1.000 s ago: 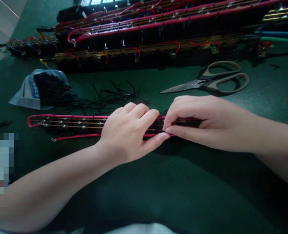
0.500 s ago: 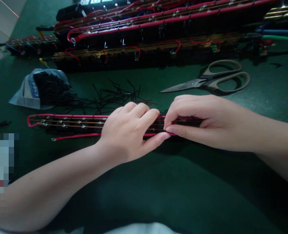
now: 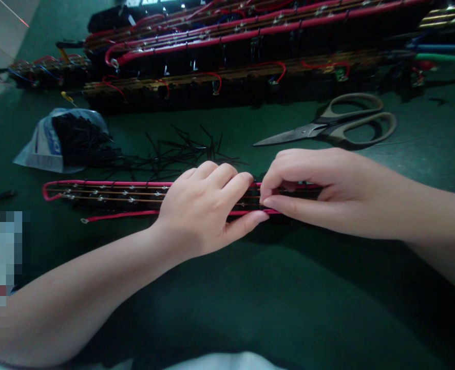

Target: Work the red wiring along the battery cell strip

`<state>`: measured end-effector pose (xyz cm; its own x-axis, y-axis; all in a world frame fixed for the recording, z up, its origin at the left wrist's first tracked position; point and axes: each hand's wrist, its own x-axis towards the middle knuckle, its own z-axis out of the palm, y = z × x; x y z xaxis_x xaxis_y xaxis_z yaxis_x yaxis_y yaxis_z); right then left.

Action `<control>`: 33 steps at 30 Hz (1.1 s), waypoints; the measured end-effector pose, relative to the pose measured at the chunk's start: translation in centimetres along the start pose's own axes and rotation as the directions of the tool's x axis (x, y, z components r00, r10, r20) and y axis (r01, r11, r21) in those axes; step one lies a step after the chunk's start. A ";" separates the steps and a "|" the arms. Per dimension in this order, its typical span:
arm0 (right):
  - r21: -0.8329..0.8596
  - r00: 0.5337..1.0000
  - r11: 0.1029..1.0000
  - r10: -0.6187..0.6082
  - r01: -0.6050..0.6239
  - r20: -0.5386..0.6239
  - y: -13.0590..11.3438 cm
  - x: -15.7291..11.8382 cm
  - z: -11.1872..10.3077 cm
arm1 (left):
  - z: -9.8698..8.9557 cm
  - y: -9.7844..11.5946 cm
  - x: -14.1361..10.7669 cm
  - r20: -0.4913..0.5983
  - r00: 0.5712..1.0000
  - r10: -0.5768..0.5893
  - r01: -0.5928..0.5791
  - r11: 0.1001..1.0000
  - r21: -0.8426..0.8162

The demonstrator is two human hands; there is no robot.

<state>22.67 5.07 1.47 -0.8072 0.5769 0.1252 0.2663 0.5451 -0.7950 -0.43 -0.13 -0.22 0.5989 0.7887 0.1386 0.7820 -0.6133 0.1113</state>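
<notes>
A long black strip assembly (image 3: 110,197) with brass-coloured rods and silvery solder joints lies across the green table. Red wire (image 3: 123,214) runs along both its long sides, ending in a ring terminal at the near left. My left hand (image 3: 204,208) is laid over the middle of the strip, gripping it with the fingers at the far side and the thumb at the near edge. Just right of that thumb, my right hand (image 3: 335,195) pinches thumb and forefinger together at the near red wire. Whatever lies between those fingertips is too small to make out.
Loose black cable ties (image 3: 177,149) are scattered behind the strip, spilling from a clear plastic bag (image 3: 44,144). Scissors (image 3: 308,132) lie behind my right hand, blades pointing left. Several similar wired assemblies (image 3: 196,56) are stacked along the back of the table.
Both hands stay at nearly the same place on the strip. The right fingertips have shifted very slightly; nothing has been let go.
</notes>
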 end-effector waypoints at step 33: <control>0.050 0.993 0.993 0.113 -0.112 -0.022 -0.3 0.2 0.0 | 0.2 -0.1 -0.1 -0.008 1.000 0.017 -0.017 0.999 0.040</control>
<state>22.41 5.03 1.79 -0.7603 0.6478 0.0476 0.3281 0.4463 -0.8325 -0.57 -0.16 -0.44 0.6105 0.7779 0.1487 0.7783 -0.6241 0.0694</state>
